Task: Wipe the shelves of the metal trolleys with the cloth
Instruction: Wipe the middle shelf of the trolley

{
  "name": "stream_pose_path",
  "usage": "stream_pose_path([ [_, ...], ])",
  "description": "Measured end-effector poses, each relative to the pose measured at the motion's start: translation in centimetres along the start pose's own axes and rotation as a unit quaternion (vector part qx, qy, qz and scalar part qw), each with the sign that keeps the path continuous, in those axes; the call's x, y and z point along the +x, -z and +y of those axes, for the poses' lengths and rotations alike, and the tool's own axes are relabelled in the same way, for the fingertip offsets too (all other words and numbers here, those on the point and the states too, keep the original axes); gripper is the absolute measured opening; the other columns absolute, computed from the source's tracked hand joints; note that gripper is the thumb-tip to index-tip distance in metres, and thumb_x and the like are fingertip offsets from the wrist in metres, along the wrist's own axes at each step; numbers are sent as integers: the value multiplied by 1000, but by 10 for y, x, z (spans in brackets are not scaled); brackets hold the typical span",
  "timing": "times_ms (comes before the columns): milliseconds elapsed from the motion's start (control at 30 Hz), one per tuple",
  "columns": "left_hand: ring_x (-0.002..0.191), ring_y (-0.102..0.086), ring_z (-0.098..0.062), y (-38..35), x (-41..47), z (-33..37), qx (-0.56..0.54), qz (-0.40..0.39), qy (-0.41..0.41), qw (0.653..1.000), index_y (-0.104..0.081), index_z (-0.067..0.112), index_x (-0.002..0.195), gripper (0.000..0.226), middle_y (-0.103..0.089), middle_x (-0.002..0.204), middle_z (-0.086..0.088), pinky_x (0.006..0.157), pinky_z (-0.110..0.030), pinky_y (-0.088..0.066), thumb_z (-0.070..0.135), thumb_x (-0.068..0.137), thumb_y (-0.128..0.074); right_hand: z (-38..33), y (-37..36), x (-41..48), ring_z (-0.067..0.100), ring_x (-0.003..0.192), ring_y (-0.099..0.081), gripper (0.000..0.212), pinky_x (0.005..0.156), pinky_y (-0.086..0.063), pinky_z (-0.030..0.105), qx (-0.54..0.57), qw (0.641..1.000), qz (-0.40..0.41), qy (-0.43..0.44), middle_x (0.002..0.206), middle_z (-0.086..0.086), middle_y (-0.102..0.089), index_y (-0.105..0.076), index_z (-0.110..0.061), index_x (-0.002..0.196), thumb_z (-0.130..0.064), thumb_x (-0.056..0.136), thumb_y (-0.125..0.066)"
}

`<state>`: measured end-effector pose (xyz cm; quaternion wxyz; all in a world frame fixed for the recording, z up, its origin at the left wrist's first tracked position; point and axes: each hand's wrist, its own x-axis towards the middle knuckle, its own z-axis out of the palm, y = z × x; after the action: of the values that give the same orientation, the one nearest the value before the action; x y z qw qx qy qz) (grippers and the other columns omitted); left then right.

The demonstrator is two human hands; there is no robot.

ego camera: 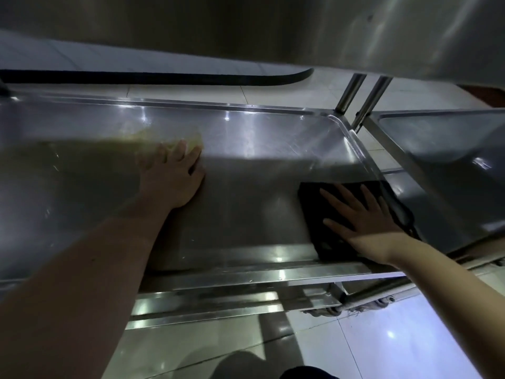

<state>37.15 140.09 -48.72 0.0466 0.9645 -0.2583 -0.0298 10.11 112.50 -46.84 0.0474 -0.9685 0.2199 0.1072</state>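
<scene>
Both hands are lying flat on a trolley shelf, cloths under them.
The left hand point(172, 177) is pressing straight fingers onto what looks like a blurred yellowish cloth point(153, 139) mid-shelf point(251, 149), its bare palm probably smearing the steel. Further right, the right hand point(360, 217) is spreading open over the dark cloth point(317, 203) by the right rim, where a hard push is risking sending it onto the floor tiles point(382, 337).

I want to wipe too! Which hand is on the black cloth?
The right hand, spread flat on the black cloth. The left hand touches a blurry yellowish patch.
</scene>
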Motion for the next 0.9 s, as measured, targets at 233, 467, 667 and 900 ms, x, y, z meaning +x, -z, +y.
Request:
stream_pose_path([
  [233,151,6,-31,3,0,0,15,-10,-11,1000,-1,54,151,58,6,165,11,112,-69,5,68,95,-13,20,10,77,43,148,13,66,112,-7,71,-99,993,18,63,160,-13,26,11,-63,142,-74,89,-27],
  [467,151,4,-30,-4,3,-1,26,8,-12,1000,0,58,148,62,4,165,10,112,-68,4,75,91,-14,-11,55,199,49,145,8,73,113,-2,71,-82,995,-18,-50,164,-3,12,0,-55,150,-65,92,-43],
  [667,152,4,-28,-3,3,1,34,-3,-1,999,2,57,149,62,6,165,11,113,-68,2,74,92,-14,-7,46,185,44,148,5,66,115,0,66,-15,998,17,-52,165,-6,5,-1,-52,151,-73,93,-23],
  [900,151,4,-30,4,-4,4,16,-10,3,1000,-2,55,151,61,5,165,8,114,-66,2,73,93,-13,-11,3,37,44,147,14,71,116,1,64,-76,997,-26,-17,162,-11,19,6,-56,149,-69,80,-8],
])
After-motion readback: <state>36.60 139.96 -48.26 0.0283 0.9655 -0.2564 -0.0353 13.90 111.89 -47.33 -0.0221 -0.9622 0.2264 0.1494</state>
